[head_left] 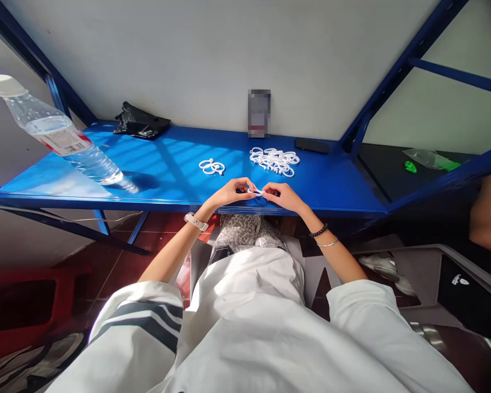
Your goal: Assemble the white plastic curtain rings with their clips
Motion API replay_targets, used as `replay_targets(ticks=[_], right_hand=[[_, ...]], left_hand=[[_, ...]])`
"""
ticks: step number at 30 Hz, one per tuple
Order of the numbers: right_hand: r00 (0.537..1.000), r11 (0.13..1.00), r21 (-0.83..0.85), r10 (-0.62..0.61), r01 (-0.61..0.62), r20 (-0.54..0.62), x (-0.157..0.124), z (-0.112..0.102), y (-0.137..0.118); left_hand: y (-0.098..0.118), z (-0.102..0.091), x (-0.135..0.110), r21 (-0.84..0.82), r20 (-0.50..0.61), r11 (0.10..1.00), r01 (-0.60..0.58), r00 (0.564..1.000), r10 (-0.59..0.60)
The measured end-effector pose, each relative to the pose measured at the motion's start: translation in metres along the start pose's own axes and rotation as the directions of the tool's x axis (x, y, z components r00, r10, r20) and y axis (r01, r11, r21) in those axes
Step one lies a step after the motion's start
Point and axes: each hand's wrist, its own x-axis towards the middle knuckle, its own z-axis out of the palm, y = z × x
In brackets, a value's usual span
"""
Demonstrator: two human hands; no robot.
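Between my two hands, just above the near edge of the blue table (175, 164), is a small white plastic ring (257, 192). My left hand (236, 191) pinches its left side between thumb and fingers. On the other side, my right hand (281, 195) pinches the same ring with its fingertips. A heap of similar white rings (275, 161) lies on the table beyond my right hand. Farther left, a few more white rings (211, 167) lie together in a small group. Fingers partly cover the held ring, so its fine detail is hard to make out.
A water bottle (61, 134) stands at the left. Against the wall are a black plastic bag (141, 121), a blurred-out upright object (259, 113) and a dark phone (311, 145). To the right, green pieces (410, 166) lie on a dark table near another person's arm (489, 213).
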Motion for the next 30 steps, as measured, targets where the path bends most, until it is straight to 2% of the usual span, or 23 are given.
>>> replay_targets(ticks=[5, 11, 14, 16, 18, 20, 26, 30], right_hand=[[0.998, 0.993, 0.119, 0.005, -0.013, 0.064, 0.031, -0.023, 0.001], [0.998, 0.966, 0.251, 0.054, -0.060, 0.031, 0.076, -0.046, 0.018], [0.993, 0.953, 0.279, 0.121, -0.118, 0.006, 0.089, -0.051, 0.029], [0.989, 0.948, 0.292, 0.142, -0.126, -0.033, 0.093, -0.052, 0.035], [0.986, 0.952, 0.276, 0.154, -0.131, -0.064, 0.092, -0.049, 0.039], [0.984, 0.961, 0.238, 0.163, -0.141, -0.075, 0.089, -0.045, 0.041], [0.985, 0.997, 0.025, 0.082, -0.079, -0.150, 0.077, -0.033, 0.042], [0.981, 0.993, 0.046, 0.118, -0.112, -0.154, 0.075, -0.031, 0.043]], left_hand=[[0.007, -0.018, 0.023, -0.025, 0.023, 0.999, 0.048, 0.999, -0.047], [0.006, -0.049, 0.077, 0.005, -0.015, 1.000, 0.023, 1.000, -0.023], [-0.002, -0.053, 0.101, -0.034, -0.046, 0.999, -0.016, 0.999, 0.015], [-0.008, -0.049, 0.109, -0.052, -0.109, 0.998, -0.033, 0.994, 0.027], [-0.012, -0.044, 0.111, -0.062, -0.176, 0.998, -0.031, 0.984, 0.019], [-0.015, -0.039, 0.109, -0.076, -0.193, 0.997, -0.015, 0.981, 0.000], [-0.021, -0.039, 0.099, -0.134, -0.122, 0.990, 0.045, 0.991, -0.062], [-0.022, -0.039, 0.098, -0.168, -0.074, 0.978, 0.125, 0.988, -0.138]])
